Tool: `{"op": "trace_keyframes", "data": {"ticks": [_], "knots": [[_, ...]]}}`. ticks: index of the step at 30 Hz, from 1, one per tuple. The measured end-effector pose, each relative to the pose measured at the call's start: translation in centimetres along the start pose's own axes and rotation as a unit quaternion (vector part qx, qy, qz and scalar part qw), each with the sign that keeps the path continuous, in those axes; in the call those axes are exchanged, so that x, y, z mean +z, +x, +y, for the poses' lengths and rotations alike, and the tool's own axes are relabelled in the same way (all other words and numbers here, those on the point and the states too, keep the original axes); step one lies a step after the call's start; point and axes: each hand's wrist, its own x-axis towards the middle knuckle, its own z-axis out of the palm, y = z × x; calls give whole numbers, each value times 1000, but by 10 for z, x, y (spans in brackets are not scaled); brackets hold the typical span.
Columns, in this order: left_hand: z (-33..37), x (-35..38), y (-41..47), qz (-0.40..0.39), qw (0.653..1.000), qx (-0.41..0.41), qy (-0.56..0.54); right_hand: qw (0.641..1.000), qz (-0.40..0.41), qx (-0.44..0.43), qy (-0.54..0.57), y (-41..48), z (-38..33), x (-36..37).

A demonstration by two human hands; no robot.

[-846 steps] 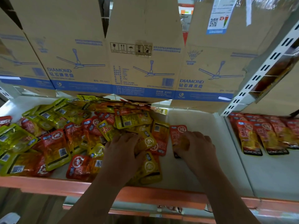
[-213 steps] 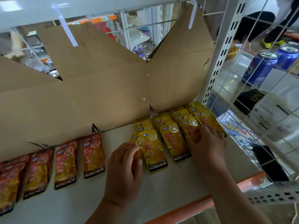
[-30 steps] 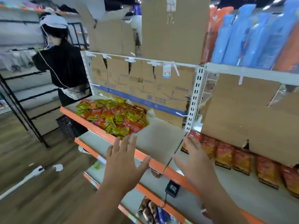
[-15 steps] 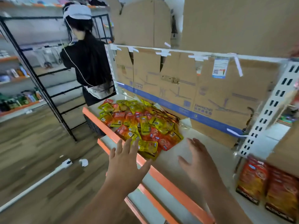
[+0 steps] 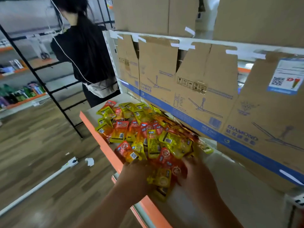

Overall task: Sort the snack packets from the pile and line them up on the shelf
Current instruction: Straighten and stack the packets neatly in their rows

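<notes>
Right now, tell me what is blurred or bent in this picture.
Head view: both hands, left hand and right hand, are smeared by motion, as is the floor; the pile of snack packets is fairly sharp mid-frame; the wide lens leaves the black rack post leaning and the cardboard boxes splayed.

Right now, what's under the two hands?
Red and yellow packets at the pile's near end, on the shelf. A yellow packet shows between the left hand and right hand. Whether either grips one is hidden.
</notes>
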Motion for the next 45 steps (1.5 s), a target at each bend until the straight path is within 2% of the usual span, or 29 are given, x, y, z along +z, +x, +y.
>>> {"op": "trace_keyframes", "data": {"ticks": [3,8,12,16,19,24,30,36,39,41,43,45], "knots": [[-6,-2,18,44,996,51,-63,1000,3,16,-13,6,-1,4],[-14,-2,55,95,982,45,-158,998,31,56,-29,11,-4,10],[-25,1,84,141,974,92,-153,989,72,121,-55,15,-6,16],[-39,18,103,160,963,180,-124,972,119,201,-26,16,-16,23],[-50,33,110,175,953,223,-110,964,138,229,-9,12,-23,28],[-54,34,112,152,952,228,-138,945,185,271,13,2,-32,39],[-55,38,114,160,945,239,-152,939,161,303,17,-5,-50,21],[-54,36,112,166,944,239,-156,907,263,327,22,-22,-49,-3],[-54,35,111,161,945,238,-155,918,217,332,1,-22,-48,-7],[-53,35,111,166,944,238,-156,919,172,346,-78,-22,-48,-3],[-54,37,110,175,942,243,-155,909,182,357,-110,-24,-49,4],[-54,36,111,176,941,244,-155,913,196,350,-74,-25,-52,12]]}}
